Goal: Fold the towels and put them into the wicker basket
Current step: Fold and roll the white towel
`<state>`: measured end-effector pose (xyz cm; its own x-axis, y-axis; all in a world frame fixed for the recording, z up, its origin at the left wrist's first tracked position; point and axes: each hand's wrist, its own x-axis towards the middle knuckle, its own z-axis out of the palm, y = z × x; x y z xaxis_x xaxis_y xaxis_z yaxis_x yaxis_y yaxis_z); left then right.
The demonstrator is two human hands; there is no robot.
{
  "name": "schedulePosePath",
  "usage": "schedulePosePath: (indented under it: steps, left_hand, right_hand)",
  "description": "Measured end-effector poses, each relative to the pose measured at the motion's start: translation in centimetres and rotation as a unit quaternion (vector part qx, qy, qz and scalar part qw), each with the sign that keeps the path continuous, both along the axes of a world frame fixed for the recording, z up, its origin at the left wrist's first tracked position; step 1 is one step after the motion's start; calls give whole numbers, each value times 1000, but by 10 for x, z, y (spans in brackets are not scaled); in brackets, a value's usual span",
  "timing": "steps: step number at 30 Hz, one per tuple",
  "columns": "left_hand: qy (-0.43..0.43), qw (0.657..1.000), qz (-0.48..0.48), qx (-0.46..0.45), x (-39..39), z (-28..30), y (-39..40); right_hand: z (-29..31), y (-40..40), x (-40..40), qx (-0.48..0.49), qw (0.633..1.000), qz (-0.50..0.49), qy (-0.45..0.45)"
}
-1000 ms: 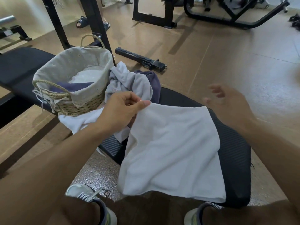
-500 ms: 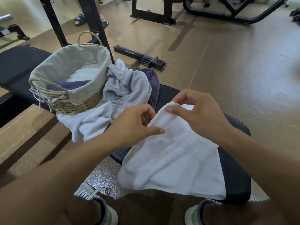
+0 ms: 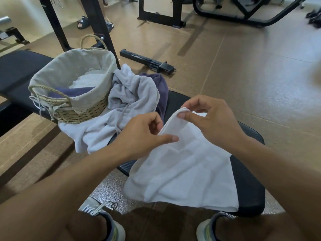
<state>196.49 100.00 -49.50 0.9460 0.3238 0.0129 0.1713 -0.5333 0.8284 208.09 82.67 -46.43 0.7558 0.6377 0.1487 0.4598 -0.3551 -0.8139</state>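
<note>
A white towel (image 3: 184, 171) lies spread over the black bench pad (image 3: 246, 180) in front of me. My right hand (image 3: 212, 119) pinches its far corner, lifted a little off the pad. My left hand (image 3: 144, 136) pinches the same edge just to the left, thumb on top. The wicker basket (image 3: 83, 108), lined with pale cloth, stands on the bench at the left and holds a purple towel (image 3: 74, 92) and a white one. Beside the basket lies a heap with a grey towel (image 3: 132, 94), a white one and a purple towel (image 3: 159, 89).
A black metal bar (image 3: 147, 60) lies on the brown floor beyond the bench. Black gym frames (image 3: 97, 23) rise behind the basket. Someone's sandalled feet (image 3: 85, 22) stand at the far left. My shoes (image 3: 107, 221) rest on the floor below the pad.
My right hand came in from the right and took the towel's far corner. Both hands now hold that edge close together, slightly raised.
</note>
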Motion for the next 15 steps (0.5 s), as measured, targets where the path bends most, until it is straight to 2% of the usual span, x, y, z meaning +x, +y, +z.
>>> schedulePosePath:
  steps: [5, 9, 11, 13, 15]
  left_hand:
    - [-87, 996, 6, -25, 0, 9, -5]
    - [-99, 994, 38, -33, 1, 10, -8]
    - [-99, 991, 64, -62, 1, 11, -6]
    - [-98, 990, 77, -74, 2, 12, -3]
    - [-96, 989, 86, -68, 1, 13, 0]
  right_hand:
    - [4, 3, -12, 11, 998, 55, -6]
    - [3, 3, 1, -22, 999, 27, 9]
    - [-7, -7, 26, -120, 993, 0, -20]
    - [-24, -23, 55, -250, 967, -30, -39]
    - [-42, -38, 78, -309, 948, -70, 7]
